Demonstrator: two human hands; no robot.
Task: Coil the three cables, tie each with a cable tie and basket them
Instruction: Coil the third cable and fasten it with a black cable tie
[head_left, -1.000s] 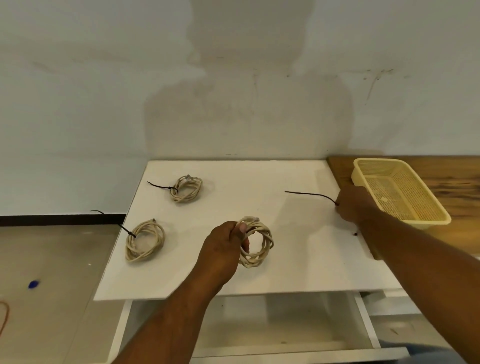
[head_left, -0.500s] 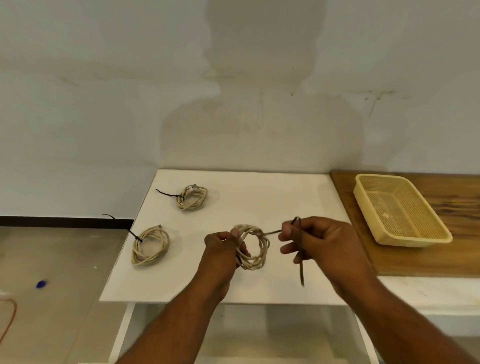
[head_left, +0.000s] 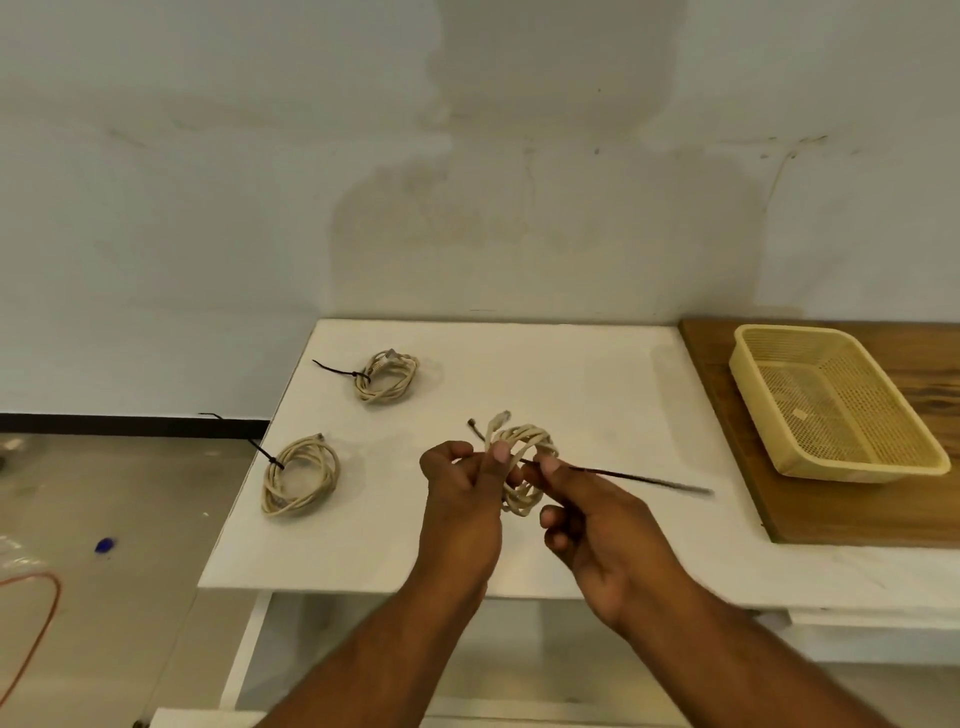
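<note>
Beige network cables, three in count, all coiled.

Far coil (head_left: 387, 375), upper left of the white tabletop (head_left: 571, 364): bound by a black cable tie (head_left: 337, 370), tail pointing left. Near coil (head_left: 300, 475), by the tabletop's left edge: likewise bound by a black tie (head_left: 260, 449), tail reaching out past the edge.

Third coil (head_left: 527, 432), frame centre, held clear above the tabletop, one plug standing up at its top. Left hand (head_left: 460, 499): thumb and fingers clamped on the coil's left side. Right hand (head_left: 597, 525): thumb and forefinger pinching a third black tie (head_left: 639, 477), remaining fingers curled in and holding nothing else. Tie running across the coil, long tail out toward the right of the frame, short dark end showing just up and left of the coil. Cannot tell whether threaded through its own head; no closed loop visible.

Yellow mesh basket (head_left: 857, 470), right of frame, on a wooden board (head_left: 857, 514) beside the tabletop, well apart from all three coils. Holds no cable.

Judged status:
- Coiling: complete on all three.
- Tying: complete on two; third tie in hand, not yet cinched as far as visible.
- Basketing: not started.

Outstanding: close and tighten the third tie, then carry all three bundles right to the basket. Assessed as past the midpoint.

Off task: orange cord (head_left: 47, 613) and small blue item (head_left: 104, 544) on the floor, lower left of frame.
</note>
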